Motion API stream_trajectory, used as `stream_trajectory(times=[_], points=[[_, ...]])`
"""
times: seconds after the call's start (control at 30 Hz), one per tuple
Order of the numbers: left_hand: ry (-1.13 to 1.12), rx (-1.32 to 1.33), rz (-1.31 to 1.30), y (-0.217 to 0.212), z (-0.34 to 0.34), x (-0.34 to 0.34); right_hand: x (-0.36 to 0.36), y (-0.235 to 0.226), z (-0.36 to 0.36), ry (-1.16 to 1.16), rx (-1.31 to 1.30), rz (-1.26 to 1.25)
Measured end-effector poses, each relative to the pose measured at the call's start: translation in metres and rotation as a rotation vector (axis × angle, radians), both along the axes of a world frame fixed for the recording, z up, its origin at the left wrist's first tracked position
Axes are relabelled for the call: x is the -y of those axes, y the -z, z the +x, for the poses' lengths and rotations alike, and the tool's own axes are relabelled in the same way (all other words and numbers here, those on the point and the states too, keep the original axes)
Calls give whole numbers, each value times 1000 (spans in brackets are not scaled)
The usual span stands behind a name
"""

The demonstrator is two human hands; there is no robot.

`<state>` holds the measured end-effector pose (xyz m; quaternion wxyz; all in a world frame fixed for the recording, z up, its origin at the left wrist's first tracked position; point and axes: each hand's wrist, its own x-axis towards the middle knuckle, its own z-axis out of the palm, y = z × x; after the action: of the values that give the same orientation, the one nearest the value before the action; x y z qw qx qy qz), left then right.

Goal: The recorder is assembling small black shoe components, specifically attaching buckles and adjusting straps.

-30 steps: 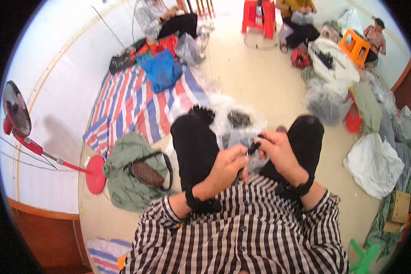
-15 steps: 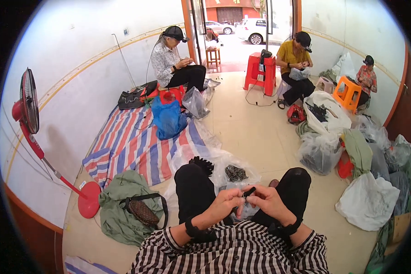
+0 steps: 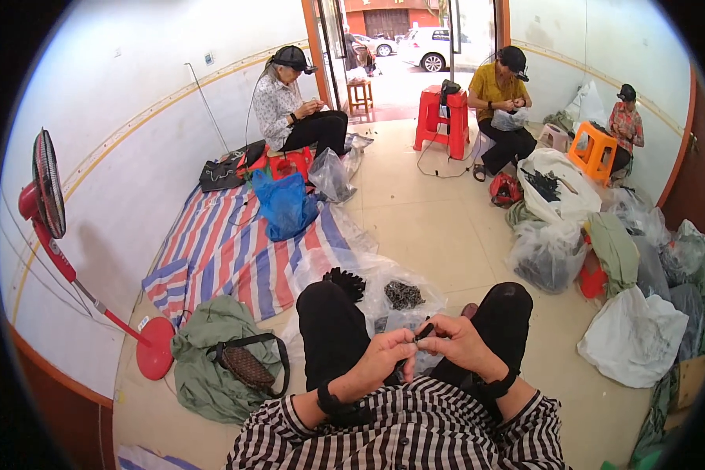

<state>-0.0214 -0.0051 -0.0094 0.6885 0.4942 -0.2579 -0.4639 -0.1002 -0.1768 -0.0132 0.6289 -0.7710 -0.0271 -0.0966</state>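
Observation:
Between my knees, my left hand (image 3: 390,352) and my right hand (image 3: 456,343) meet fingertip to fingertip. Both are closed on a small black rod-shaped piece (image 3: 425,330), its exact kind too small to make out. Just beyond them a clear plastic bag (image 3: 374,276) lies spread on the floor. On it sit a bundle of black pieces (image 3: 345,283) and a heap of small dark parts (image 3: 403,295).
A green sack (image 3: 204,345) with a brown bag (image 3: 247,366) lies left, by a red fan (image 3: 156,345). Filled bags (image 3: 547,258) and a white sack (image 3: 633,337) stand right. Co-workers sit farther off near a red stool (image 3: 442,121) and an orange stool (image 3: 591,153).
The whole view has shifted slightly. My hands stay together on the black piece, whose tilt has changed a little between my fingers.

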Motion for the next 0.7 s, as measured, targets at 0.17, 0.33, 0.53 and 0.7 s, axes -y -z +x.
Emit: stream_trajectory(times=[0.17, 0.33, 0.53, 0.7], points=[[-102, 165, -39, -7, -3, 8, -10, -10, 1, 92, 8, 288], [-302, 508, -2, -8, -3, 18, -17, -14, 7, 264, 109, 307], [-447, 578, -64, 2, -1, 32, -21, -11, 9, 277, 155, 544], [-468, 615, -56, 2, -5, 33, -20, -7, 11, 312, 153, 535]])
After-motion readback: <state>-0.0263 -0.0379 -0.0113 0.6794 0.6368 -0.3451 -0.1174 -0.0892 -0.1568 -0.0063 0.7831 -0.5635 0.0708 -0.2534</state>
